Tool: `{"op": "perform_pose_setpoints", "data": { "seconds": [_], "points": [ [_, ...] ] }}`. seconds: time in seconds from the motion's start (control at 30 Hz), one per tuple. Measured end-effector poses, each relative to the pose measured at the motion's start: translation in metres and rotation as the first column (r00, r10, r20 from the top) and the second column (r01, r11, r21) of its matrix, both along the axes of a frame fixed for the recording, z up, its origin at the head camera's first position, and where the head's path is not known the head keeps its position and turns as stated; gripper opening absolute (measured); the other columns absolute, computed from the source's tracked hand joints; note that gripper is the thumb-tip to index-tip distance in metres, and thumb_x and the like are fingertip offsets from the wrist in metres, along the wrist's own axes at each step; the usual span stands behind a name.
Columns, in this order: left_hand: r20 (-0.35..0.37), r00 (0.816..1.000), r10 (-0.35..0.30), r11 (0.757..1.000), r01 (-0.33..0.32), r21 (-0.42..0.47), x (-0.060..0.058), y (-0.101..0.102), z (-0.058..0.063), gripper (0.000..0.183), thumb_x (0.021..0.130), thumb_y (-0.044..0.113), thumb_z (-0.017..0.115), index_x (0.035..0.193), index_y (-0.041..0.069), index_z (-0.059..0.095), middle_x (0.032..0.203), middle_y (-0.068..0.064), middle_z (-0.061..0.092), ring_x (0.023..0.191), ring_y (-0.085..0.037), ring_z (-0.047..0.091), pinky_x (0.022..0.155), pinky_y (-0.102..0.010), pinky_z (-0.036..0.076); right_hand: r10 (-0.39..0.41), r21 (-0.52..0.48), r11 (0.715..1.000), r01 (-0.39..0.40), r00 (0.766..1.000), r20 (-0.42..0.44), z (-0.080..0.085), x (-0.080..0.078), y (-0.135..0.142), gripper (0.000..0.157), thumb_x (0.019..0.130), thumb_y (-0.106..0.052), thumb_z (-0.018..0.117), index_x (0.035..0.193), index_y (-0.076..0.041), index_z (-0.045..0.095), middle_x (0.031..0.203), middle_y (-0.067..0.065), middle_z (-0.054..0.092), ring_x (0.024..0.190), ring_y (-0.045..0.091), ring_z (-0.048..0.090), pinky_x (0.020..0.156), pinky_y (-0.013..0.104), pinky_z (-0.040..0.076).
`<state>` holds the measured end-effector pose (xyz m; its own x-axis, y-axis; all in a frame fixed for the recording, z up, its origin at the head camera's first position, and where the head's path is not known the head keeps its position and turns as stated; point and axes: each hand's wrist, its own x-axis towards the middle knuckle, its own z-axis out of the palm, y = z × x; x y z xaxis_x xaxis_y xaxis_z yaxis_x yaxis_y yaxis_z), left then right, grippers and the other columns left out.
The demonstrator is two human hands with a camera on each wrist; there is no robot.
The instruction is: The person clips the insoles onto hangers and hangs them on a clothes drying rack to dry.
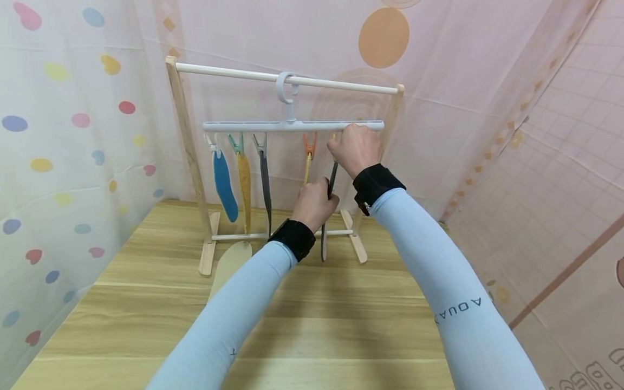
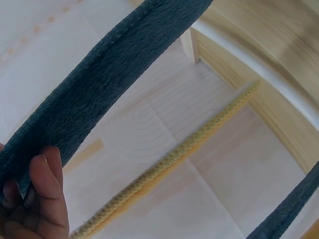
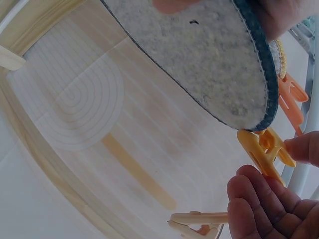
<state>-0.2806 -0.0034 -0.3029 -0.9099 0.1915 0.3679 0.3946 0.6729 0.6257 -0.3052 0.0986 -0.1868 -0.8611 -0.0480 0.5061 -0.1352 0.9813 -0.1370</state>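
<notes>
My left hand grips a dark grey insole, which hangs upright below the hanger; in the left wrist view its fuzzy dark face passes over the fingers. Just under the right end of the light blue clip hanger, my right hand pinches a yellow clip between thumb and fingers. The clip's mouth meets the insole's rounded end, whose speckled felt side faces the right wrist camera. Whether the clip bites the insole cannot be told.
On the hanger hang a blue insole, a yellow insole, a grey insole and a yellow-edged one under an orange clip. A peach clip is nearby. The wooden rack stands on the table; a beige insole lies there.
</notes>
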Motion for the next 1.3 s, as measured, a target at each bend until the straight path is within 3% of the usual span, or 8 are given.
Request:
{"op": "perform_pose_setpoints", "data": {
  "seconds": [0.67,1.0,1.3],
  "points": [
    [-0.011,1.0,-0.017,1.0,0.017,0.024,-0.008,0.004,0.012,0.01,0.092,0.009,0.061,0.087,0.005,0.054,0.066,-0.006,0.054,0.055,-0.021,0.053,0.052,-0.032,0.04,-0.016,-0.025,1.0,0.016,1.0,-0.002,-0.001,0.002,-0.002,0.04,0.091,-0.03,0.06,0.058,-0.012,0.045,0.055,-0.001,0.034,0.047,0.016,0.034,0.044,0.029,0.028],
    [-0.011,1.0,-0.027,0.999,0.027,0.021,-0.007,0.003,0.008,0.015,0.094,0.013,0.06,0.083,0.007,0.052,0.06,-0.001,0.045,0.049,-0.017,0.047,0.049,-0.03,0.036,-0.02,-0.018,1.0,0.019,0.999,-0.03,-0.004,0.003,-0.002,0.045,0.09,-0.037,0.062,0.057,-0.012,0.043,0.057,0.0,0.034,0.049,0.017,0.038,0.045,0.03,0.03],
    [-0.039,0.999,-0.01,1.0,0.009,-0.012,-0.008,0.002,0.005,0.02,0.096,0.02,0.061,0.083,0.007,0.053,0.063,-0.004,0.051,0.052,-0.02,0.051,0.051,-0.031,0.039,-0.023,-0.024,0.999,0.022,0.999,-0.037,-0.009,0.002,-0.004,0.049,0.095,-0.042,0.062,0.059,-0.012,0.047,0.055,0.0,0.036,0.047,0.017,0.041,0.043,0.03,0.031]
  ]
}}
